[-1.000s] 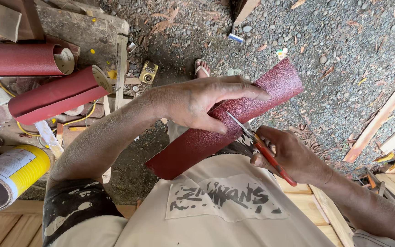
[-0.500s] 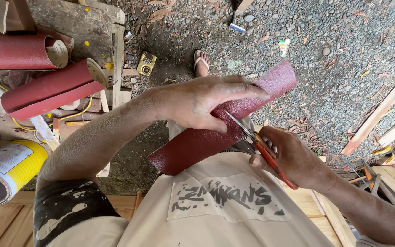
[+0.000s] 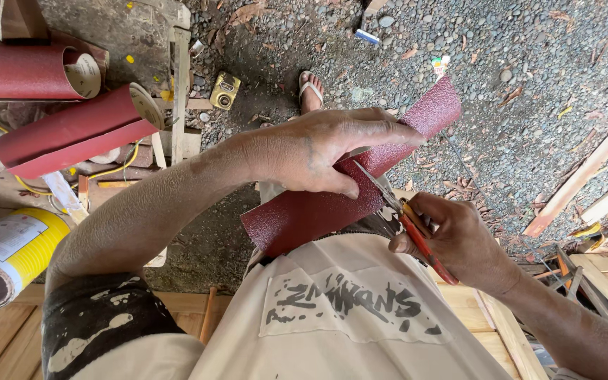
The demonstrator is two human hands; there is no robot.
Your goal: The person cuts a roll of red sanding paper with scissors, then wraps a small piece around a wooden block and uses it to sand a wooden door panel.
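1. Cutting right now: my right hand [image 3: 459, 239] is clamped round the orange handles of the scissors [image 3: 402, 211], blades slightly parted and biting into the edge of the red sandpaper sheet [image 3: 332, 204].
2. My left hand [image 3: 325, 151] is closed over the top of that sheet, thumb underneath, fingers [image 3: 381, 130] stretched along it. The sheet hangs in the air in front of my chest, sloping up and away to the right, above the gravel ground [image 3: 529, 84].
3. First risk, as I judge it: the left thumb sits just beside the blade tips. Were the scissors to run forward in a straight line, they could nip it.
4. Second risk: the sheet has no support beneath it. Grit fights blades, so the cut could wander or tear, and the far end could flop and twist the line.
5. Third: a sandalled foot [image 3: 309, 90] is on the gravel below the work, so dropped scissors would fall near it.
6. Off to the left, two red sandpaper rolls [image 3: 72, 134] and a yellow-labelled roll [image 3: 15, 253] lie well apart from my hands; a small yellow tape measure [image 3: 224, 90] sits on the ground.
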